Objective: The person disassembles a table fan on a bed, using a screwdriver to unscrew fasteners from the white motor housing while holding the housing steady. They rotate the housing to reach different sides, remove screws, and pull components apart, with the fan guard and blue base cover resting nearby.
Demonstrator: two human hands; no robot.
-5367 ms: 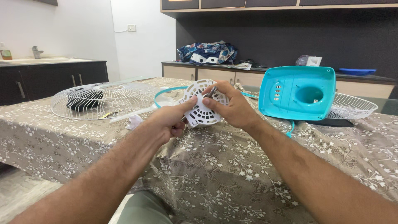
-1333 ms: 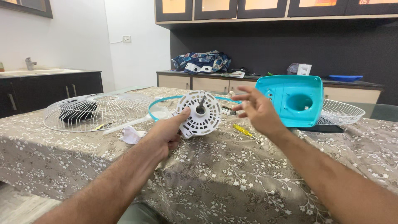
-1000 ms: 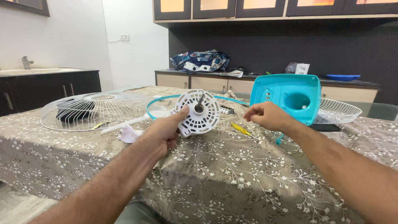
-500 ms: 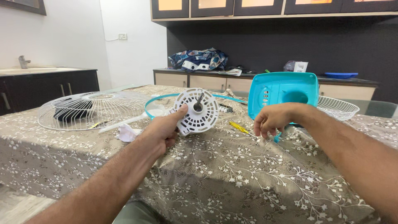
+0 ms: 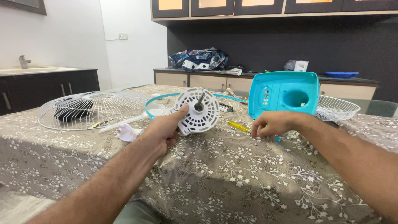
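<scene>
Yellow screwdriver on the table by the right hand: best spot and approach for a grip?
Probably the yellow handle of the screwdriver. It lies flat on the tablecloth, its handle left of the right hand, which hides the shaft end. Come from above, fingers pinching across the handle's width. The left hand holds the white motor cover, so the right hand is free.

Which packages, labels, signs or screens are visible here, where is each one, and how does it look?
Small box: on the far counter, behind the turquoise fan housing; white, roughly square, with small dark print.
Clear bag: directly left of that box; crumpled, greyish.
Papers: on the same counter, right of the blue patterned cloth bundle; flat, white.
No screens or signs are visible.
</scene>
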